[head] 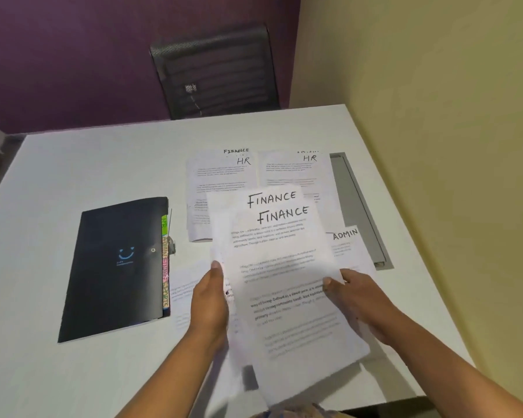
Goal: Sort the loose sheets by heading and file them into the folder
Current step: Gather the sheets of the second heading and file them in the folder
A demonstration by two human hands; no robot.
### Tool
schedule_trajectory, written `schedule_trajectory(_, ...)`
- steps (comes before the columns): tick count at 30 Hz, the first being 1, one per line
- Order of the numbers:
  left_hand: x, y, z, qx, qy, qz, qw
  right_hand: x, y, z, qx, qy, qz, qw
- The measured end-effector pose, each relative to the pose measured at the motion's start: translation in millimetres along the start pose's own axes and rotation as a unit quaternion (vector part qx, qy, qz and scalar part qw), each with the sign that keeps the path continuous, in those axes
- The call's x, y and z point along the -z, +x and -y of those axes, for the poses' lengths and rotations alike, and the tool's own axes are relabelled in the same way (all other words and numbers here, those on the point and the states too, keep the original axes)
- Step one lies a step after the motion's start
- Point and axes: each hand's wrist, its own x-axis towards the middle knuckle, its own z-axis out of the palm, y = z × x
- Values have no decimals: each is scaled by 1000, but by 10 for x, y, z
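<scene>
- Your left hand (pixel 207 300) grips the left edge of two white printed sheets headed FINANCE (pixel 284 267), thumb on top and fingers hidden behind the paper.
- Your right hand (pixel 360 303) pinches the right edge of the same pair, thumb pressed on the front sheet, so both hands are closed on the paper.
- The two sheets overlap, the front one slipped slightly lower and to the right so both handwritten headings show; the pair is lifted off the white table (pixel 73 164) and tilted toward you.
- At 9 o'clock from the held sheets, well apart, the black expanding folder with a blue smile logo (pixel 118 267) lies flat and shut, its coloured index tabs (pixel 165 267) poking out along its right edge.
- At 12 o'clock lie two white sheets headed HR (pixel 221 182), side by side, the left one covering a sheet that shows FINANCE at its top.
- At 3 o'clock a white sheet headed ADMIN (pixel 344 239) peeks out beside your right hand.
- At 8 o'clock more white printed paper (pixel 181 291) lies under your left hand; you cannot read its heading.
- Beyond the table's far edge stands a black mesh chair (pixel 215 70).
</scene>
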Motion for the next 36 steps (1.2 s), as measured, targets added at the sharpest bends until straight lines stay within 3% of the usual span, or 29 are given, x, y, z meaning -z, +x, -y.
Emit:
schedule_trajectory(3,-28,-81,-77,23,-1,27,999,-139,-11,-24,3,-35,-9,999)
schedule_trajectory(7,-11,-156,-115,-16,-10,62,998,-199,-58,-43,-4,57,-9,998)
schedule_trajectory(14,76,-219,-177,-85,-9,116,990,-192,-110,41,65,-16,-65,996)
schedule_trajectory(19,43,-230,-327,-170,14,122,978,-231,-35,228,137,2,-117,984)
schedule_trajectory(24,49,-139,-363,-224,63,86,969,-241,-3,330,174,24,-77,981)
schedule_trajectory(32,-35,36,-248,-184,88,103,973,-281,-20,448,146,18,-51,988)
schedule_trajectory(36,-74,134,-285,-173,86,93,977,-176,179,267,172,-55,-56,982)
